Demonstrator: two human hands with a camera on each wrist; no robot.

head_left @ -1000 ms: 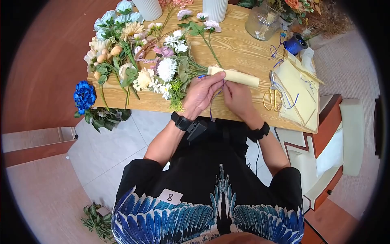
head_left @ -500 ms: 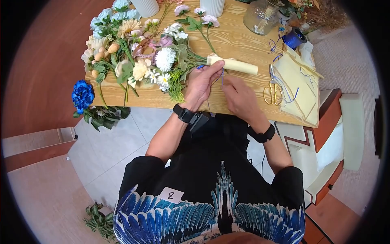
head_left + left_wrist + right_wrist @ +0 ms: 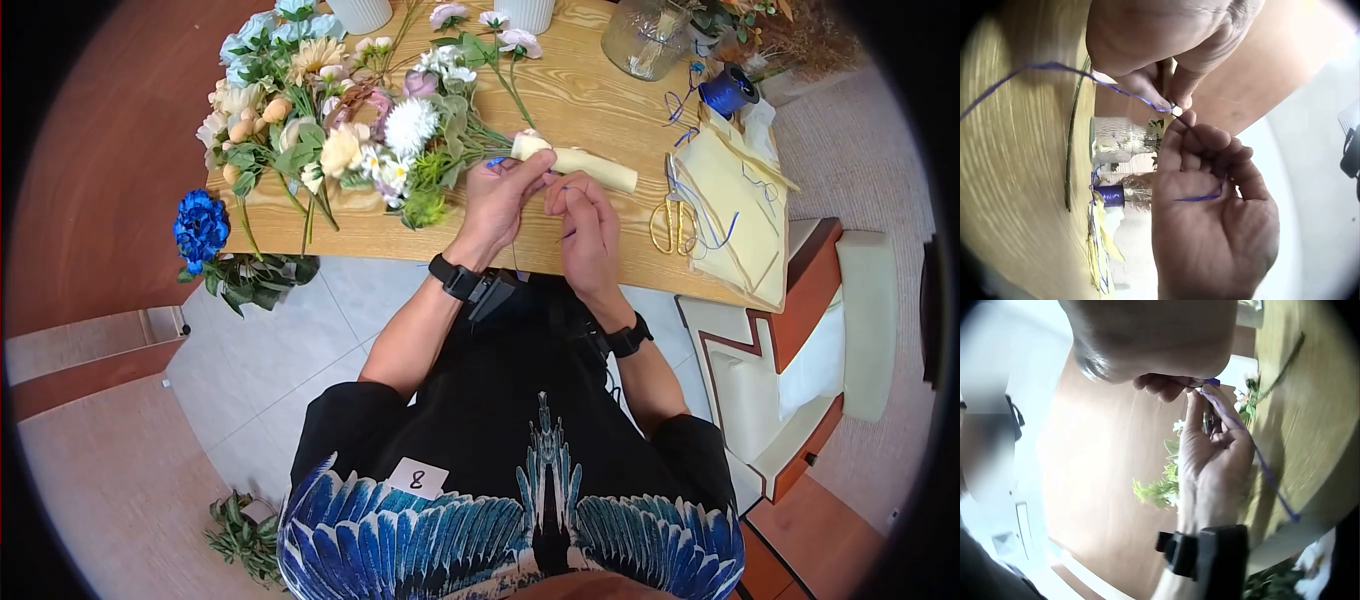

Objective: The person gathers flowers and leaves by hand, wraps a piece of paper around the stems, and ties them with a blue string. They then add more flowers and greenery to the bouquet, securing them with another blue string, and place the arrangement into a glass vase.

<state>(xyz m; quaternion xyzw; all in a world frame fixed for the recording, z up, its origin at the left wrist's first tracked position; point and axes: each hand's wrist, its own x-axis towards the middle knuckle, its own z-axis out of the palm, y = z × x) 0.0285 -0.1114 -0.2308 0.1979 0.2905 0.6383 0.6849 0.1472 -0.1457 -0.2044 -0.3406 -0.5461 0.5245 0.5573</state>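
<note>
In the head view the left hand (image 3: 492,208) grips a bouquet of mixed flowers (image 3: 411,127) by its stems, thumb on the pale yellow wrap (image 3: 598,171) around them. Close beside it the right hand (image 3: 588,232) pinches a thin blue-purple ribbon. The left wrist view shows that hand (image 3: 1213,212) with curled fingers and a ribbon end (image 3: 1200,199) lying across its palm. Another length of ribbon (image 3: 1269,476) trails from the left hand (image 3: 1216,456) over the table in the right wrist view. The hands hide where the ribbon meets the stems.
Gold-handled scissors (image 3: 672,222), yellow wrapping sheets (image 3: 738,225) and a blue ribbon spool (image 3: 728,90) lie at the right. A glass vase (image 3: 643,42) stands behind. Loose flowers (image 3: 240,125) cover the left side; a blue flower (image 3: 201,229) hangs at the table's left edge.
The right hand first drew back from the wrap, then came up close to the left hand again, now with ribbon between its fingers. The bouquet's flower heads have turned slightly in the left hand's grip.
</note>
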